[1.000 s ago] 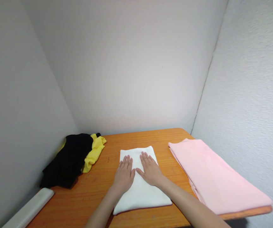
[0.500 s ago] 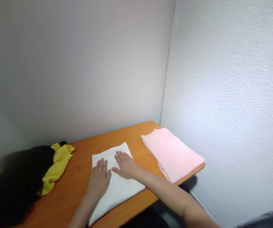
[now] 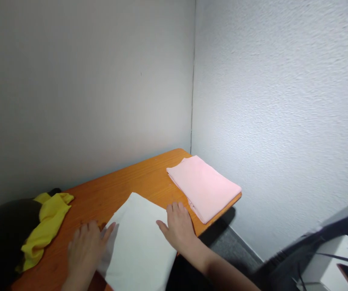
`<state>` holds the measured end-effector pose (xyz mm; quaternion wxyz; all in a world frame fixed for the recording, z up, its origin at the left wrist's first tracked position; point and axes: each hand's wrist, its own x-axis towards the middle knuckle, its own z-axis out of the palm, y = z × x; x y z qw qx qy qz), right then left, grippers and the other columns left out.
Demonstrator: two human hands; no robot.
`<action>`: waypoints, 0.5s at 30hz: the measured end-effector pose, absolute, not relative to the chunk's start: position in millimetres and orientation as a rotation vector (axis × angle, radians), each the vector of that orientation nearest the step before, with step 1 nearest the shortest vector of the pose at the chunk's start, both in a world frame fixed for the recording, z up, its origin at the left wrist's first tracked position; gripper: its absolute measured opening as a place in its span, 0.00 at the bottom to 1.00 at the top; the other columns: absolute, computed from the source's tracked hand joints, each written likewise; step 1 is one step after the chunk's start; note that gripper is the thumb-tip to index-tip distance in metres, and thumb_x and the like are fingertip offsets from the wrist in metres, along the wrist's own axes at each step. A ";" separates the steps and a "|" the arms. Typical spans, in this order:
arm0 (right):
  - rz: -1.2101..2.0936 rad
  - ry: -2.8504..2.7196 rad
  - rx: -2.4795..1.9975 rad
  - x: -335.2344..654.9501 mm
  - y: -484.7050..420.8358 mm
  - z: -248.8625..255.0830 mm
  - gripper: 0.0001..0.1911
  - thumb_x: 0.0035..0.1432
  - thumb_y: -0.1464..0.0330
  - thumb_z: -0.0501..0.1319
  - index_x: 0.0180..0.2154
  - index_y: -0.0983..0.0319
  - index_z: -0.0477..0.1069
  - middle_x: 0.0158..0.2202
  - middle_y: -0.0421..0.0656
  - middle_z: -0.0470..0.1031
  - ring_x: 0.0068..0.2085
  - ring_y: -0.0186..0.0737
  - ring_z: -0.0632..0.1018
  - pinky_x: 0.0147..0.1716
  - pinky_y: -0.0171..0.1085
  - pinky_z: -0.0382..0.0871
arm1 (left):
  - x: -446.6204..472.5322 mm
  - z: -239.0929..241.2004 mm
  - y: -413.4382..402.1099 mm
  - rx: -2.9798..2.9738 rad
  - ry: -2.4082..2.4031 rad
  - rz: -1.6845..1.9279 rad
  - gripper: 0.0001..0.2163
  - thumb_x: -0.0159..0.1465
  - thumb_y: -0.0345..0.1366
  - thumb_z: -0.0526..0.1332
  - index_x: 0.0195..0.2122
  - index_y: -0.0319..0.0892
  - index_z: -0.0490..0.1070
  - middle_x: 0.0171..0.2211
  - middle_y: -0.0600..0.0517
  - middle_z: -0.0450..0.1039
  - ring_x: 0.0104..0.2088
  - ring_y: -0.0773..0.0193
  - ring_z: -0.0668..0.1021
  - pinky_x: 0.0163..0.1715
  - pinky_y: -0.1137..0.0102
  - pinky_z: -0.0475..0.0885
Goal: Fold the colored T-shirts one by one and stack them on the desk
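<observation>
A folded white cloth [image 3: 140,242] lies at an angle between my two hands, its near end reaching past the table's front edge. My left hand [image 3: 84,250] grips its left side, the thumb over the edge; the fingers are somewhat blurred. A shaded layer of the cloth hangs by that thumb. On the opposite side, my right hand [image 3: 180,228] has its thumb on the cloth and its fingers curled at the right edge. Farther right, a folded pink cloth [image 3: 204,188] rests flat on the table's right end, apart from my hands.
Yellow fabric [image 3: 48,226] and a dark heap of cloth [image 3: 4,238] lie at the left of the wooden table [image 3: 113,186]. Walls meet behind the table's far corner. At lower right stands a white box-like object [image 3: 328,262] with dark cables.
Both hands have gone from lying flat on the white cloth to its two sides. The cloth has turned and come nearer to me. The view has swung right.
</observation>
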<state>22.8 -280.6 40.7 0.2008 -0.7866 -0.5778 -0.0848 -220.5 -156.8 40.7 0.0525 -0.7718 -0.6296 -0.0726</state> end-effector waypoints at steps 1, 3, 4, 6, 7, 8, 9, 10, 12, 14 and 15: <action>-0.268 -1.580 -2.226 23.7 -286.3 35.4 0.20 0.58 0.56 0.62 0.43 0.66 0.71 0.43 0.56 0.72 0.46 0.57 0.71 0.48 0.53 0.66 | -221.8 38.3 -150.9 -2.365 -1.975 -0.174 0.35 0.62 0.60 0.43 0.47 0.30 0.69 0.43 0.31 0.73 0.47 0.38 0.74 0.43 0.54 0.67; -0.330 -1.540 -2.253 25.9 -293.7 25.3 0.25 0.57 0.55 0.64 0.47 0.68 0.70 0.46 0.59 0.71 0.49 0.60 0.70 0.51 0.54 0.63 | -221.1 32.7 -142.4 -2.453 -2.121 -0.099 0.37 0.58 0.65 0.45 0.43 0.32 0.70 0.40 0.33 0.75 0.44 0.38 0.76 0.41 0.55 0.68; -0.361 -1.531 -2.256 27.4 -295.9 21.5 0.28 0.55 0.55 0.65 0.49 0.69 0.69 0.48 0.60 0.70 0.52 0.61 0.69 0.52 0.55 0.62 | -219.7 30.0 -140.1 -2.493 -2.161 -0.071 0.36 0.58 0.66 0.45 0.42 0.33 0.71 0.39 0.34 0.76 0.43 0.38 0.76 0.40 0.55 0.68; -0.393 -1.521 -2.270 31.5 -298.0 17.7 0.31 0.53 0.55 0.68 0.51 0.70 0.69 0.51 0.62 0.69 0.55 0.64 0.67 0.54 0.55 0.60 | -216.0 25.4 -138.4 -2.552 -2.180 -0.034 0.34 0.57 0.65 0.46 0.39 0.35 0.71 0.38 0.35 0.76 0.42 0.38 0.77 0.39 0.55 0.69; -0.385 -1.525 -2.283 34.2 -298.4 17.9 0.32 0.52 0.55 0.69 0.51 0.70 0.69 0.51 0.63 0.69 0.55 0.65 0.66 0.55 0.56 0.60 | -214.4 23.2 -138.5 -2.586 -2.175 -0.026 0.33 0.57 0.64 0.47 0.38 0.36 0.71 0.38 0.35 0.76 0.42 0.38 0.77 0.38 0.55 0.69; -0.358 -1.538 -2.296 37.1 -298.6 19.2 0.33 0.51 0.55 0.70 0.50 0.71 0.69 0.50 0.63 0.69 0.55 0.65 0.67 0.55 0.56 0.60 | -213.2 21.0 -138.8 -2.625 -2.171 -0.027 0.31 0.58 0.63 0.47 0.37 0.37 0.71 0.38 0.36 0.76 0.42 0.39 0.77 0.38 0.55 0.69; -0.309 -1.556 -2.311 40.1 -298.9 21.3 0.32 0.50 0.54 0.70 0.49 0.72 0.70 0.48 0.62 0.71 0.54 0.64 0.68 0.55 0.55 0.60 | -212.3 18.7 -139.1 -2.670 -2.165 -0.040 0.29 0.58 0.62 0.47 0.35 0.39 0.70 0.38 0.37 0.76 0.42 0.40 0.77 0.39 0.56 0.70; -0.244 -1.581 -2.317 43.0 -299.4 24.1 0.31 0.50 0.54 0.70 0.46 0.72 0.72 0.46 0.61 0.72 0.52 0.63 0.70 0.54 0.55 0.61 | -211.9 16.5 -139.4 -2.714 -2.149 -0.065 0.27 0.58 0.61 0.48 0.33 0.40 0.70 0.38 0.38 0.76 0.42 0.42 0.78 0.40 0.57 0.70; -0.090 -1.641 -2.282 48.0 -301.5 30.6 0.24 0.52 0.56 0.69 0.42 0.69 0.73 0.41 0.55 0.74 0.47 0.58 0.72 0.53 0.52 0.63 | -211.3 13.4 -139.7 -2.792 -2.094 -0.139 0.25 0.59 0.60 0.47 0.31 0.42 0.69 0.36 0.40 0.76 0.41 0.44 0.78 0.41 0.58 0.70; 0.051 -1.664 -2.207 52.2 -305.6 37.4 0.17 0.55 0.60 0.67 0.40 0.65 0.72 0.39 0.50 0.75 0.45 0.53 0.74 0.50 0.47 0.66 | -209.2 15.0 -139.6 -2.848 -2.065 -0.232 0.25 0.61 0.59 0.46 0.32 0.42 0.69 0.35 0.41 0.76 0.40 0.46 0.78 0.41 0.59 0.70; 0.123 -1.654 -2.167 54.6 -308.4 40.9 0.14 0.57 0.61 0.66 0.40 0.64 0.71 0.39 0.48 0.75 0.43 0.50 0.75 0.47 0.45 0.67 | -206.5 18.7 -139.4 -2.862 -2.074 -0.273 0.26 0.62 0.60 0.45 0.34 0.42 0.69 0.36 0.42 0.77 0.40 0.47 0.78 0.40 0.60 0.70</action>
